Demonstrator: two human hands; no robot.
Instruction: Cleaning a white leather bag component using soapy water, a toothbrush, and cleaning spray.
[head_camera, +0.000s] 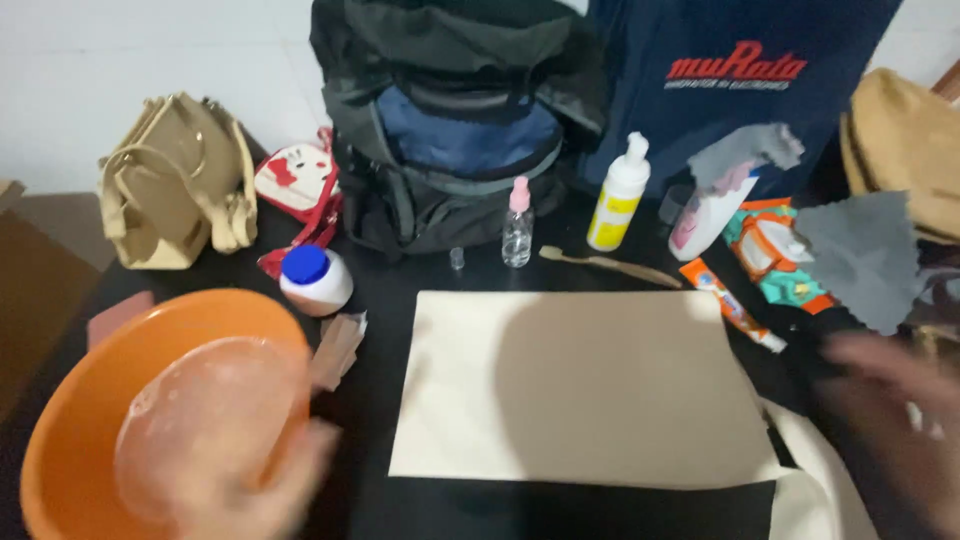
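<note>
Left hand: the left hand (265, 490), blurred at about 7 o'clock, lies against the near rim of the orange basin (60, 440); whether the fingers grip the rim or only touch it cannot be told.
Right hand: the right hand (890, 410), at about 4 o'clock, is blurred with fingers loosely spread and holds nothing that shows.
Basin: round, orange, plastic-looking, with cloudy pale water inside; it sits at the table's left, near the front edge.
Sheet: a plain cream sheet (580, 390) lies flat in the middle, bare, between the two hands.
Progress: judged from the layout, things are set out but not begun: the sheet is unmarked, the bottles stand upright and nothing is in use.
At 12 o'clock: a dark backpack (450, 120), with a small clear spray bottle (517, 225) and a white pump bottle (620, 195) in front.
At 10 o'clock: a tan handbag (175, 180) and a white jar with a blue lid (313, 278).
At 2 o'clock: a wooden toothbrush (610, 264), a toothpaste tube (732, 303) and a grey cloth (865, 255).
</note>
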